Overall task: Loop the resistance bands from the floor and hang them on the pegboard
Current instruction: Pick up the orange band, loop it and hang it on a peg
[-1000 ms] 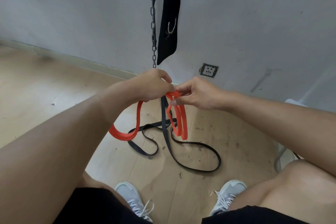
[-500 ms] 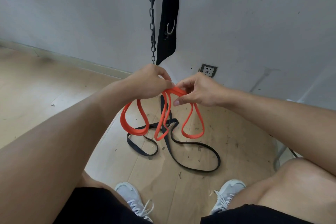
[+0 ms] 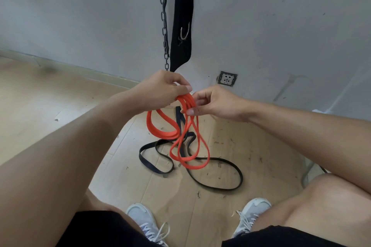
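Orange band [image 3: 176, 126] is gripped at its gathered top by left hand [image 3: 162, 88] and pinched by right hand [image 3: 212, 102], with several loops hung below, above the floor [image 3: 40, 90]. Black band [image 3: 200, 168] is left sprawled on the floor beneath, near the shoes [image 3: 144, 218]. Chain [image 3: 163, 18] and black strap [image 3: 182, 16] are hung on the far wall.

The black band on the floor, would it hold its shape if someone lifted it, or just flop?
Probably flop: the black band lies in loose, crossing curves on the floor, as a limp strap would. The orange band, in the grip of the left hand and right hand, sags in drooping loops, so expect the same. It is thin and flat, so likely light.
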Demonstrator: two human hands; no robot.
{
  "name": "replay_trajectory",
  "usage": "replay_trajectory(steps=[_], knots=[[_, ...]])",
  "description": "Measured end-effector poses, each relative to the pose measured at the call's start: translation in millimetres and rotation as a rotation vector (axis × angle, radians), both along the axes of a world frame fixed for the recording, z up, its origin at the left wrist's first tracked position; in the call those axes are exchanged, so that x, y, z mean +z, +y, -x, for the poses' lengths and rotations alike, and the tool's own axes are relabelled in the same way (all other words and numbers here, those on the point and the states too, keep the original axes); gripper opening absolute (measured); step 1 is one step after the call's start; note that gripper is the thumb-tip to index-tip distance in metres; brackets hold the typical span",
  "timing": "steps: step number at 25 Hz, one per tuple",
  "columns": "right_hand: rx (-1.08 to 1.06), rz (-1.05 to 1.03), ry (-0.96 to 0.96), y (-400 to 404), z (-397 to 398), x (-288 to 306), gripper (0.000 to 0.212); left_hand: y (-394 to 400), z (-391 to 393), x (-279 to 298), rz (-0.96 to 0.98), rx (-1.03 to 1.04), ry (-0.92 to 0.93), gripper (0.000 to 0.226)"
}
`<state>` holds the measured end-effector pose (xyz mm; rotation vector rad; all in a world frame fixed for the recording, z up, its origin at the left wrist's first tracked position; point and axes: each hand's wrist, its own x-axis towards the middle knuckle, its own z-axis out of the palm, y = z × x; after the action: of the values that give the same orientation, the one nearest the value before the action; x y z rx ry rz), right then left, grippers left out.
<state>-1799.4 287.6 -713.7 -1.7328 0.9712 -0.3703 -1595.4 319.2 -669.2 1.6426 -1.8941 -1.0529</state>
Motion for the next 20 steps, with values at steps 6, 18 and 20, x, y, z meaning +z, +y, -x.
replay_trajectory(steps=[6, 18, 20], knots=[[-0.082, 0.115, 0.031, 2.5, -9.0, -2.8, 0.016, -0.7, -5.8, -1.0, -0.021, -0.038, 0.005, 0.024], [-0.107, 0.252, 0.111, 3.9, -15.2, -6.3, 0.013, -3.9, -11.3, -3.0, 0.146, -0.052, -0.08, 0.008], [-0.1, 0.272, 0.117, 5.2, -16.8, -5.7, 0.012, -3.6, -13.3, -2.7, 0.155, -0.063, -0.067, 0.009]])
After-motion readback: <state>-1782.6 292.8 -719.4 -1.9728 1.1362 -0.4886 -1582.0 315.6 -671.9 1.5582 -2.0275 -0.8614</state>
